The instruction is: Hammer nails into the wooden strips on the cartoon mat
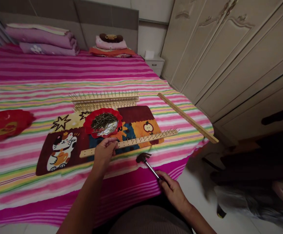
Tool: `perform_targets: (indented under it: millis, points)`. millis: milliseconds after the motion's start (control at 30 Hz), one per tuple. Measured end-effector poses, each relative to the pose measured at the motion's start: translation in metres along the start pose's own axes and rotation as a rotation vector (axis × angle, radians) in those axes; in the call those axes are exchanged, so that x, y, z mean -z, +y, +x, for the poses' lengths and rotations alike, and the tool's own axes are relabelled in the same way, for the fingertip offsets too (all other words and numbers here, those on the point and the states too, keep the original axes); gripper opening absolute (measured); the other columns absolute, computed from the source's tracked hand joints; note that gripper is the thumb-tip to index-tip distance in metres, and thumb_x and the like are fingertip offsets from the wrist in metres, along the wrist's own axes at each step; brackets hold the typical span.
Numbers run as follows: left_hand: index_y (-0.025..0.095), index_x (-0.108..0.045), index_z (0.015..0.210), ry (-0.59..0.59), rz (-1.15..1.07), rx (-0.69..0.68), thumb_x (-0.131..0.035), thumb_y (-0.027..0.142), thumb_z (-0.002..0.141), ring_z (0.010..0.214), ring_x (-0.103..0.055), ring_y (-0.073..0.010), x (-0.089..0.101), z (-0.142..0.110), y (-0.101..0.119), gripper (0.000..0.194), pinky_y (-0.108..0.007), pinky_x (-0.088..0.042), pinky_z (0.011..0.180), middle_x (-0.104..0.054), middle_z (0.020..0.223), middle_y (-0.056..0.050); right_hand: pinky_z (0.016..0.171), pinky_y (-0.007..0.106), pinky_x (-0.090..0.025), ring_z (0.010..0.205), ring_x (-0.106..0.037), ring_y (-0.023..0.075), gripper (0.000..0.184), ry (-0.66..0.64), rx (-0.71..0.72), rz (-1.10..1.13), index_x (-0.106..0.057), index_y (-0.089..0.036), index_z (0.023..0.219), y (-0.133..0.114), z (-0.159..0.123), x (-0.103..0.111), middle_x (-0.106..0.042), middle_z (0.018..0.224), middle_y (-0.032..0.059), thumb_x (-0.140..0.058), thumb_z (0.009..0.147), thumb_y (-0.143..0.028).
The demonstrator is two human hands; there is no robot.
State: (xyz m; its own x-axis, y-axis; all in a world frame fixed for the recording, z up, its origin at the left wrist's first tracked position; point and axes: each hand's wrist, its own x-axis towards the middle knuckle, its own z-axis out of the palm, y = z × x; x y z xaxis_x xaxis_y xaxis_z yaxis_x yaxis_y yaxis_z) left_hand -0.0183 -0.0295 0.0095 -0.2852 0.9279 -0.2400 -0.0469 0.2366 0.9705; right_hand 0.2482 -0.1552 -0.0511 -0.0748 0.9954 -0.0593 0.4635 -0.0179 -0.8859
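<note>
Right hand (173, 191) grips a hammer (149, 165) — left hand (104, 151), half-curled, empty, by a red dish (102, 116) of nails (104, 119).

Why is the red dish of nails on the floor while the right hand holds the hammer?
Not on the floor: the head view shows the red dish on the patterned mat on the bed. The right hand does hold the hammer.

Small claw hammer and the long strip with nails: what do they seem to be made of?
The small black claw hammer seems to have a dark metal head and a shiny metal shaft; the right hand hides its grip. The long pale wooden strip looks unpainted, from its matte surface. Its thin yellowish nails look brass-plated or brass, from their gold shine.
</note>
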Motion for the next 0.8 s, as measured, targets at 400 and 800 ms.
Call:
perform_targets:
  millis: [400, 800]
  points:
    - [0.02, -0.065, 0.084, 0.1, 0.472, -0.21, -0.057, 0.038, 0.067, 0.07, -0.059, -0.0148, 0.029, -0.025, -0.017, 0.026, -0.026, -0.046, 0.066, -0.066, 0.077, -0.001, 0.074, 0.024, -0.051, 0.081, -0.065, 0.018, 0.031, -0.02, -0.022, -0.022, -0.064, -0.021, 0.107, 0.001, 0.0, 0.0, -0.071, 0.092, 0.0025, -0.047, 0.082, -0.027]
    - [0.02, -0.065, 0.081, -0.247, 0.905, -0.145, -0.05, 0.025, 0.075, 0.079, -0.061, -0.0168, 0.021, -0.048, -0.051, 0.017, -0.026, -0.042, 0.07, -0.068, 0.084, -0.002, 0.065, 0.024, -0.05, 0.076, -0.062, 0.0172, 0.032, -0.044, -0.083, 0.012, -0.062, -0.019, 0.109, 0.003, -0.001, -0.001, -0.068, 0.083, 0.0018, -0.046, 0.082, -0.027]
